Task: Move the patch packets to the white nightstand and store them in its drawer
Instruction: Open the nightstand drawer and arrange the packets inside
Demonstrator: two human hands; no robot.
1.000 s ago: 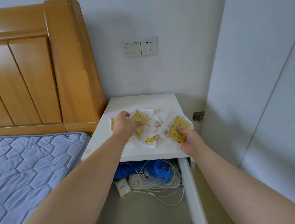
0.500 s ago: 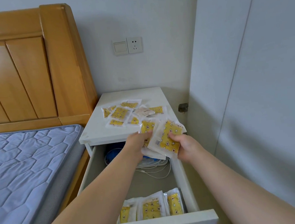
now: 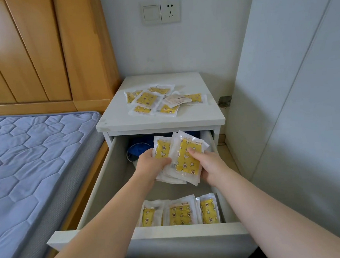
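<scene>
The white nightstand (image 3: 113, 121) has its drawer (image 3: 100, 185) pulled far out. Both hands hold a stack of yellow-and-white patch packets (image 3: 184, 158) over the middle of the drawer. My left hand (image 3: 149, 167) grips the stack's left side and my right hand (image 3: 210, 166) grips its right side. Several patch packets (image 3: 180, 213) stand in a row against the drawer's front panel. More loose packets (image 3: 152, 100) lie scattered on the nightstand top.
A blue item with white cables (image 3: 139, 148) sits at the drawer's back. The bed with a blue mattress (image 3: 25, 160) and wooden headboard (image 3: 46, 47) is on the left. A white wardrobe panel (image 3: 295, 98) stands close on the right. A wall socket (image 3: 161, 11) is above.
Both hands picked packets off the nightstand top and brought them down and toward me, over the open drawer. The view tilted down, showing the drawer's front row of packets.
</scene>
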